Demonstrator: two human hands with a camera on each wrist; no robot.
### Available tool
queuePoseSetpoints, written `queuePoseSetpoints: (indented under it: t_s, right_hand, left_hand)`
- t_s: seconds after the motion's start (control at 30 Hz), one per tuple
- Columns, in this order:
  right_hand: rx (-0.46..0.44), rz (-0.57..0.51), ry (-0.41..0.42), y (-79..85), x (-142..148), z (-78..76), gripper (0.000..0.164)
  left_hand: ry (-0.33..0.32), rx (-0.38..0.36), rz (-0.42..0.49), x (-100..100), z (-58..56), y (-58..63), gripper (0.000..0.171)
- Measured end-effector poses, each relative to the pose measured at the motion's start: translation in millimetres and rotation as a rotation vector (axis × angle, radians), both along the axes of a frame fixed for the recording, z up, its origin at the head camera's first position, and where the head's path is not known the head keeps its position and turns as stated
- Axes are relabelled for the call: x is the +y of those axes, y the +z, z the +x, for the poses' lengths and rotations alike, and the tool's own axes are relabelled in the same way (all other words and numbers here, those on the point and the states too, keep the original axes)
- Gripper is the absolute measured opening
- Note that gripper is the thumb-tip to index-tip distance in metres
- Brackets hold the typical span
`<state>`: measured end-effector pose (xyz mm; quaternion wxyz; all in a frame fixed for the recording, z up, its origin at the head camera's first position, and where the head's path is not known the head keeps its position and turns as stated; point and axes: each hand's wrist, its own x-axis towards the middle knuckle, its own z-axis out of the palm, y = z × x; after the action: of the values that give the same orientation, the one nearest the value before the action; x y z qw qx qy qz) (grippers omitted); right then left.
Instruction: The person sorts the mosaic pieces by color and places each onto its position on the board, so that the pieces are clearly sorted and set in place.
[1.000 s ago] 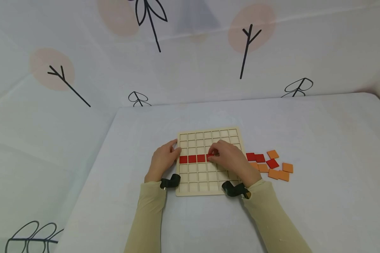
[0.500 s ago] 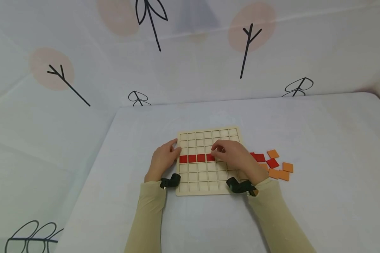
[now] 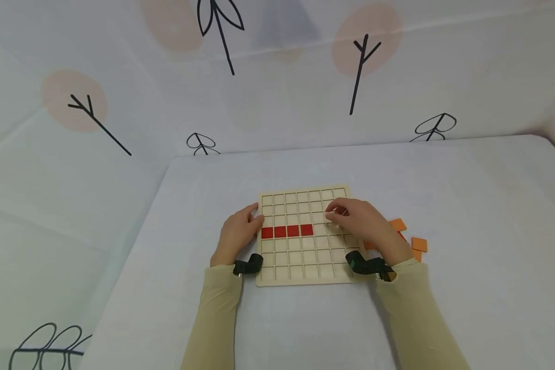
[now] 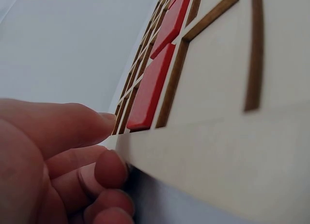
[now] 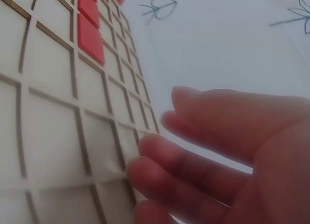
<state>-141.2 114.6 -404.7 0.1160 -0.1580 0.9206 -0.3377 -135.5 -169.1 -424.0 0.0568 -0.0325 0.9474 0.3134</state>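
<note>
Board (image 3: 296, 257), gridded wood, square red tiles (image 3: 280, 232)

We note both sleeved forearms (image 3: 215, 318) stretched forward. Left hand (image 3: 236, 234): thumb fairly straight, fingers bent beneath it. Right hand (image 3: 363, 222): raised, palm inward, fingers loosely curled.

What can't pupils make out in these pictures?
Head view: loose red square tile, mostly hidden by the right wrist.
Left wrist view: red square tile row, far end cut off by top edge.
Right wrist view: pale wooden grid board, cut off by left edge.
</note>
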Motion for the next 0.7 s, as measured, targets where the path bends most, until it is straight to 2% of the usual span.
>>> queuePoseSetpoints:
  t_s: [0.23, 0.5, 0.7]
  right_hand:
    - [-0.051, -0.043, -0.033, 1.9, 20.1, 0.5, 0.029]
    - [-0.07, -0.003, -0.066, 3.4, 42.2, 0.5, 0.031]
    - [-0.098, 0.037, -0.086, 3.5, 50.0, 0.1, 0.03]
  left_hand:
    - [-0.001, 0.012, 0.001, -0.2, 0.6, -0.4, 0.046]
    - [0.006, -0.01, 0.005, 0.2, -0.5, -0.3, 0.047]
    - [0.001, 0.0, 0.009, -0.3, 0.0, -0.1, 0.046]
